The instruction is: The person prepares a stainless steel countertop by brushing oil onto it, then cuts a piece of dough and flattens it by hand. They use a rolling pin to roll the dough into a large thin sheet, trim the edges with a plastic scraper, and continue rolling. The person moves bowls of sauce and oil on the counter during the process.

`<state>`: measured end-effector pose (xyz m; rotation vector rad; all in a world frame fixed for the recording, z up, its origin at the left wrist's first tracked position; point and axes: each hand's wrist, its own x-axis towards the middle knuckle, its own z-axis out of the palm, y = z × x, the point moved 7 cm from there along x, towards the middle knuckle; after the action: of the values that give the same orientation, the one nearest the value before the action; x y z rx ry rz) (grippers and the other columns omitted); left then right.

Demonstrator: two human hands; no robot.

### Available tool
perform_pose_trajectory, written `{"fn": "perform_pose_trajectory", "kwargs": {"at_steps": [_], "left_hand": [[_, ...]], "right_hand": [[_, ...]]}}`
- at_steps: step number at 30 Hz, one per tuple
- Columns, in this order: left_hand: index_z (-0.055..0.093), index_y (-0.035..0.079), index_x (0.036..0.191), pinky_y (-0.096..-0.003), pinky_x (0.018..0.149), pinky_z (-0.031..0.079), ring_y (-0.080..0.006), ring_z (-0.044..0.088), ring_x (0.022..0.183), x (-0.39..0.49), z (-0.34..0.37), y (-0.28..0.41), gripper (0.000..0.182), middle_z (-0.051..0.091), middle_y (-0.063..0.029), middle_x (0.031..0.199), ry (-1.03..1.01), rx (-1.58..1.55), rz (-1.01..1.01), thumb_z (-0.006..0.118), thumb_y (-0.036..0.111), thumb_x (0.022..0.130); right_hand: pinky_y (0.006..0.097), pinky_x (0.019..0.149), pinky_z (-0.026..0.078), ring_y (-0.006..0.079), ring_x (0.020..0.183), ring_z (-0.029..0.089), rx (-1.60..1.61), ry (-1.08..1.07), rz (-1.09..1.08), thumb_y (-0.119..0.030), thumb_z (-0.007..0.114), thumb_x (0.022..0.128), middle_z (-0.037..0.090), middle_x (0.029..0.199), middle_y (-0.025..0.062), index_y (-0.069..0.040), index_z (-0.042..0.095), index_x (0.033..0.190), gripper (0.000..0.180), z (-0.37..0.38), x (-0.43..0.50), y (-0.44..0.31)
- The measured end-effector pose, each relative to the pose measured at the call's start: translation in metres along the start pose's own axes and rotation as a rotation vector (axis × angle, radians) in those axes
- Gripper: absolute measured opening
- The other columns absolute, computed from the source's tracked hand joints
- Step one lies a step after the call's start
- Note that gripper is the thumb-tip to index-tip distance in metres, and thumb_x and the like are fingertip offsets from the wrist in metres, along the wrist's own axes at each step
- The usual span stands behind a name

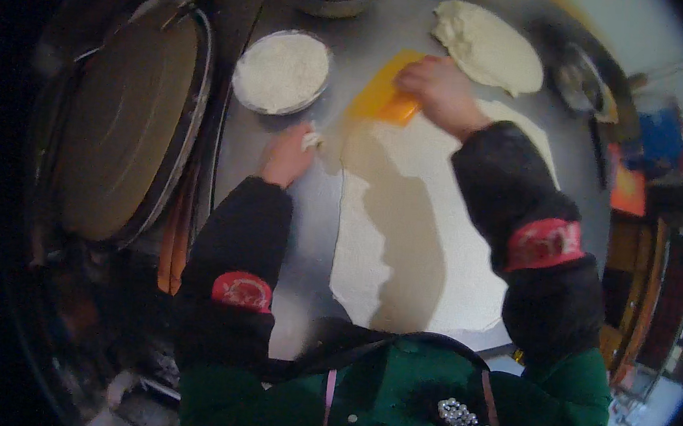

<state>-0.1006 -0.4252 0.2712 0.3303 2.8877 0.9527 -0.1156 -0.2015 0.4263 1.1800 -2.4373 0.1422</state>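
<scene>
My right hand grips an orange plastic dough scraper at the upper end of a wide, flat sheet of dough. The sheet stretches down the metal worktop towards my body, and a shadow falls across its middle. To the left of the sheet, my left hand is closed around a small white piece of dough. Just above that hand stands a bowl of white flour. A thick lump of dough lies beyond my right hand.
A large round griddle with a raised rim stands left of the worktop. At the far edge is another bowl, partly cut off. A metal bowl sits at the upper right. An orange strip hangs below the griddle.
</scene>
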Motion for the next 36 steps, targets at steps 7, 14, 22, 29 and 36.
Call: {"fn": "perform_pose_trajectory", "kwargs": {"at_steps": [7, 14, 22, 29, 36], "left_hand": [[0.06, 0.005, 0.103, -0.0375, 0.077, 0.049, -0.0317, 0.063, 0.087, -0.016, -0.06, 0.028, 0.027, 0.066, -0.0148, 0.095, 0.075, -0.124, -0.013, 0.065, 0.016, 0.079], [0.061, 0.006, 0.108, -0.0276, 0.059, 0.048, -0.0145, 0.06, 0.068, 0.063, -0.075, 0.141, 0.026, 0.066, -0.0076, 0.086, 0.178, -0.29, 0.112, 0.062, 0.018, 0.085], [0.057, -0.001, 0.113, -0.0243, 0.057, 0.048, -0.0128, 0.06, 0.075, 0.248, 0.014, 0.204, 0.029, 0.063, -0.0093, 0.099, 0.269, -0.595, 0.05, 0.056, 0.016, 0.09], [0.052, 0.007, 0.127, -0.0499, 0.099, 0.036, -0.0299, 0.048, 0.117, 0.371, 0.127, 0.258, 0.044, 0.051, -0.013, 0.128, 0.266, -0.258, 0.292, 0.047, 0.034, 0.093], [0.049, 0.021, 0.134, -0.064, 0.105, 0.017, -0.0353, 0.028, 0.135, 0.346, 0.152, 0.288, 0.05, 0.035, -0.0127, 0.145, 0.217, 0.752, 0.311, 0.044, 0.044, 0.091]], "right_hand": [[0.0274, 0.075, 0.048, 0.0234, 0.086, 0.064, 0.058, 0.214, 0.851, 0.003, 0.066, 0.077, 0.066, 0.091, 0.0119, -0.003, 0.066, 0.096, 0.02, -0.166, -0.23, 0.075], [0.0267, 0.078, 0.048, 0.0152, 0.088, 0.062, 0.278, 0.589, 1.416, -0.005, 0.068, 0.082, 0.065, 0.091, 0.0051, 0.002, 0.062, 0.101, 0.021, -0.22, -0.448, 0.056], [0.0327, 0.084, 0.05, 0.0205, 0.095, 0.061, 0.692, 0.863, 1.845, -0.003, 0.062, 0.082, 0.059, 0.11, 0.0091, 0.0, 0.046, 0.122, 0.043, -0.202, -0.65, 0.059], [0.0321, 0.086, 0.048, 0.0197, 0.097, 0.058, 0.964, 0.843, 1.833, -0.007, 0.064, 0.082, 0.057, 0.112, 0.008, 0.0, 0.045, 0.125, 0.047, -0.146, -0.781, 0.055], [0.0383, 0.103, 0.036, 0.0312, 0.122, 0.047, -0.242, 0.052, 1.66, -0.018, 0.063, 0.086, 0.049, 0.132, 0.0191, 0.0, 0.044, 0.131, 0.053, -0.165, -0.716, 0.125]]}}
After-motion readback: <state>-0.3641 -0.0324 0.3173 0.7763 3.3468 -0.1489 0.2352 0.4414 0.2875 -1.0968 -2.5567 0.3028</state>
